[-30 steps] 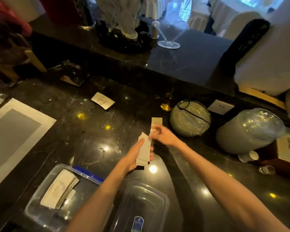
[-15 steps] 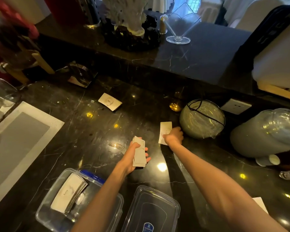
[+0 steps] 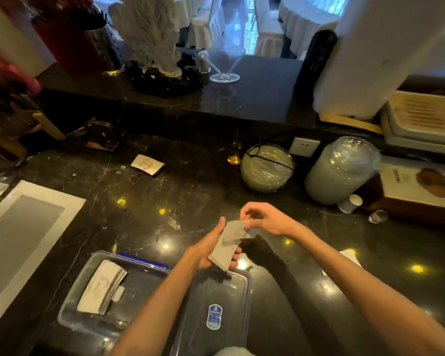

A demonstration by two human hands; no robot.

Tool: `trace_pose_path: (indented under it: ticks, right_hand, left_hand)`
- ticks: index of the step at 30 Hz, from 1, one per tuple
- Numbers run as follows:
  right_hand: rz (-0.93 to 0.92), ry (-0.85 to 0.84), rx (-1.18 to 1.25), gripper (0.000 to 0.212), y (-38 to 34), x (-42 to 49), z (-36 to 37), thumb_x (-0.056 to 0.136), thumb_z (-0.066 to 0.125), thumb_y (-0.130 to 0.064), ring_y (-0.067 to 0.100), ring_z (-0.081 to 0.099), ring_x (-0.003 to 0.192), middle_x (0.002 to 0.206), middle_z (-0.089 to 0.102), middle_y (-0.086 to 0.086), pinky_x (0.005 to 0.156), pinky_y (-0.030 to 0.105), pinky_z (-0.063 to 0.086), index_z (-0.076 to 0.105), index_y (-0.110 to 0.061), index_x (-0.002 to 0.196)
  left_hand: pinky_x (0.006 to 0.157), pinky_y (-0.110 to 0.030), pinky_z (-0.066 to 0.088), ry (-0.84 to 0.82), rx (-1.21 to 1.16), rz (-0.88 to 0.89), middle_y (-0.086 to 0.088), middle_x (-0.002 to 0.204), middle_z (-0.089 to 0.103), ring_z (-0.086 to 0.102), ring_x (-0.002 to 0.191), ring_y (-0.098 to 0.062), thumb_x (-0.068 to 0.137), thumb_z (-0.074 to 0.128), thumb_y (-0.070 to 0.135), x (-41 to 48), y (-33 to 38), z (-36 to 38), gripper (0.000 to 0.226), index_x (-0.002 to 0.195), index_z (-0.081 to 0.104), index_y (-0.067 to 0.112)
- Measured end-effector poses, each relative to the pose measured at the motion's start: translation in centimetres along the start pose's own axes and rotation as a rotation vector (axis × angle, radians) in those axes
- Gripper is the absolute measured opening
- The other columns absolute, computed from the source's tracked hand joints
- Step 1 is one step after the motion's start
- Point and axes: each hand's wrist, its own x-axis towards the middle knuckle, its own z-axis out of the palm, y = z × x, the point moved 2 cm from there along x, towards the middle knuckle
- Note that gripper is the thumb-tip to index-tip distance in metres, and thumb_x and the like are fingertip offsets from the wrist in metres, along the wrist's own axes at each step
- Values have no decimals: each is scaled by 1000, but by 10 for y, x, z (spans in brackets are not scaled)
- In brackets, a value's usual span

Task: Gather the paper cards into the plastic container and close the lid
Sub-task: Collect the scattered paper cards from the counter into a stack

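My left hand (image 3: pixel 208 249) grips a stack of paper cards (image 3: pixel 222 255) above the dark counter. My right hand (image 3: pixel 266 219) pinches a single card (image 3: pixel 235 231), blurred, and holds it against the top of that stack. An open clear plastic container (image 3: pixel 77 322) sits at the lower left with a pile of cards (image 3: pixel 102 289) lying in it. Its clear lid (image 3: pixel 216 317), with a blue label, lies flat just to the right of the container. A lone card (image 3: pixel 147 164) rests farther back on the counter. Another white card (image 3: pixel 350 255) shows behind my right forearm.
A round glass bowl (image 3: pixel 267 168) and a wrapped stack of plastic cups (image 3: pixel 341 170) lie at the back right, with a small glass (image 3: pixel 377 216) and a boxed item (image 3: pixel 421 186) beyond. A white-framed mat (image 3: pixel 18 227) lies at the left. A raised ledge carries a coral ornament (image 3: pixel 149 34).
My right hand lifted the card that lay near the glass bowl and brought it back onto the stack in my left hand. The view tilted slightly upward.
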Motion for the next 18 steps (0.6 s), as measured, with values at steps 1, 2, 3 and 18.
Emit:
trace_pose_path:
  ticks: [1,2,3,18]
  right_hand:
    - [-24,-55,-69,15,-8,-10,-2,86,68,-4,15,65,89,93,66,-4,85,33,54,66,-11,98]
    - [-35,-106,-142,14,-15,-20,-3,86,68,-7,11,64,91,94,64,-10,84,29,53,66,-16,97]
    - [-39,-149,-214,15,-21,-30,-5,86,68,-9,5,61,93,93,62,-16,83,23,51,65,-21,95]
    - [-148,-63,-533,22,14,-140,-34,88,68,-20,11,43,116,121,51,-8,87,19,38,64,-30,108]
  left_hand:
    - [68,-37,59,-23,47,-4,-17,96,64,63,79,-27,87,30,79,1,-2,11,86,125,57,6]
    - [66,-37,60,-38,88,-10,-18,98,64,64,79,-27,87,29,79,1,-4,24,88,125,57,5]
    - [65,-36,60,-49,113,-17,-18,99,64,64,80,-27,87,30,79,2,-6,37,87,125,57,5]
    - [62,-35,59,-69,74,91,-25,111,60,65,87,-33,74,44,87,25,-49,166,97,140,46,16]
